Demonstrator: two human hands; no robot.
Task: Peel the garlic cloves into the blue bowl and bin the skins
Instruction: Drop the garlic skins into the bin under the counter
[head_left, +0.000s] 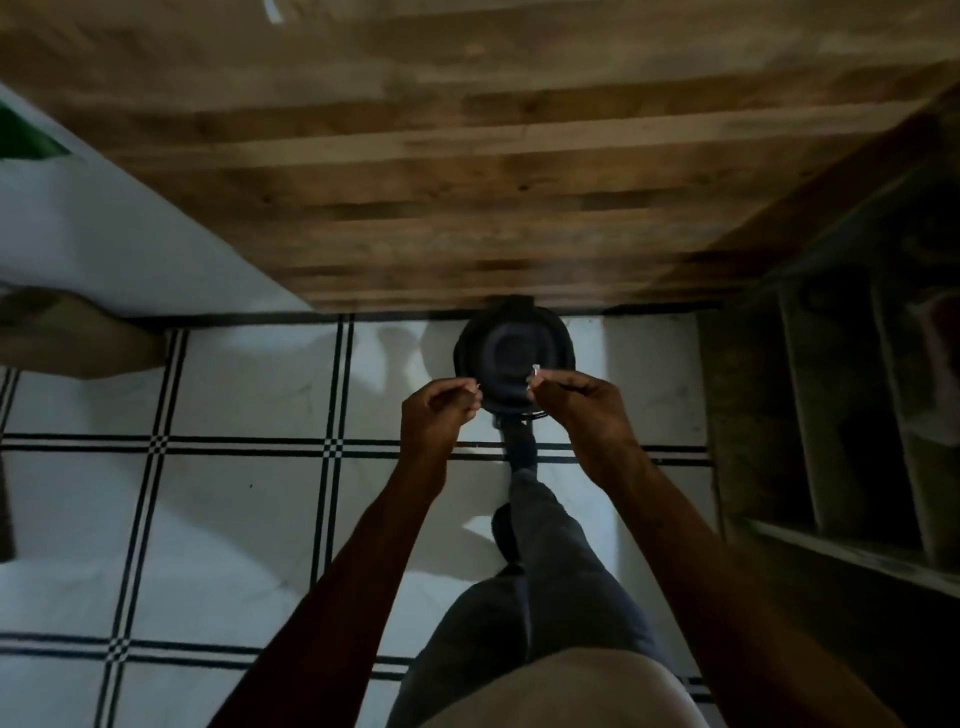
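Currently both hands hover over the open pedal bin (464, 358); foot (519, 449) at its base, presumably on the pedal. Right grip (576, 402) pinches a white skin scrap (535, 371) above the bin mouth. Left grip (441, 410) is clenched on a smaller pale fleck (478, 386), prob. skin, nr the rim. Blue bowl & cloves not in view.

Risks:
- Scraps are light; may cling to fingertips or drift onto floor tiles (234, 395), esp. from the left, off-centre.
- Foot easing off would drop the lid (511, 302) mid-release.
- Dim light; strays hard to spot.
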